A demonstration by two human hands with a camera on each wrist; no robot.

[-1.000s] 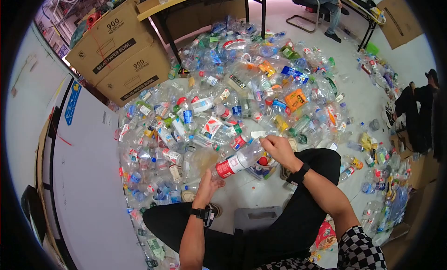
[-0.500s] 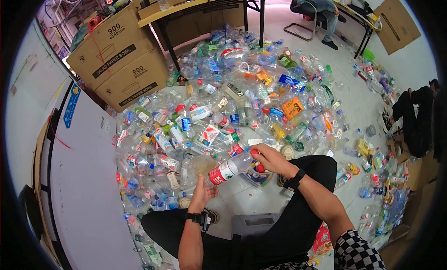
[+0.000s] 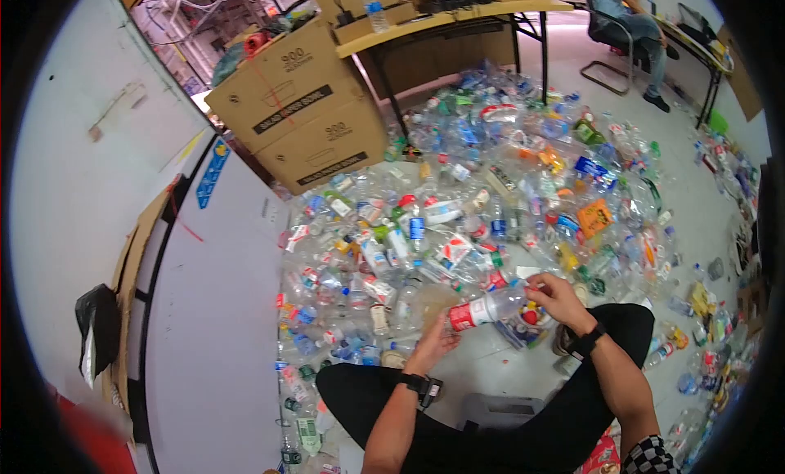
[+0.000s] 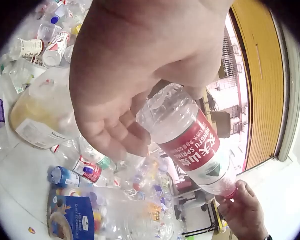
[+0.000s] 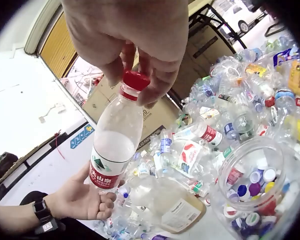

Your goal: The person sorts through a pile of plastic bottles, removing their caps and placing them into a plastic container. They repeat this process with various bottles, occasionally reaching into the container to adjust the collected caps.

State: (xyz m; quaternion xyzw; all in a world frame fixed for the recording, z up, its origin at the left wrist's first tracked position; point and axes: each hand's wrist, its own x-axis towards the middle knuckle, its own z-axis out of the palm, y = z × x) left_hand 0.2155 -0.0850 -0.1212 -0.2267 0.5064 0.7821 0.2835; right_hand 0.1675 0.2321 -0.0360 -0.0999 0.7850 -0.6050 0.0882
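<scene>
Head view: one clear bottle (image 3: 486, 309), red-and-white label (image 4: 191, 142), held tilted above the floor (image 3: 482, 368), base left, neck right. Right hand (image 3: 558, 300): thumb and fingers pinched the red cap (image 5: 136, 80) at the neck. Left hand (image 3: 432, 346): touching the base, fingers partly curled; from my remote post I could not tell how firmly it held. Just beside the neck: one wide jar (image 5: 250, 204) of loose caps (image 5: 255, 189). Left of the base: one jug (image 5: 182, 212), amber contents. Far side: heap of bottles (image 3: 458, 229).

Risks, as I judged them: the body spinning under a twist, should the left hand's support have been slack; the thin wall buckling under too hard a squeeze; the jar tipping, should the right hand have swung low.
</scene>
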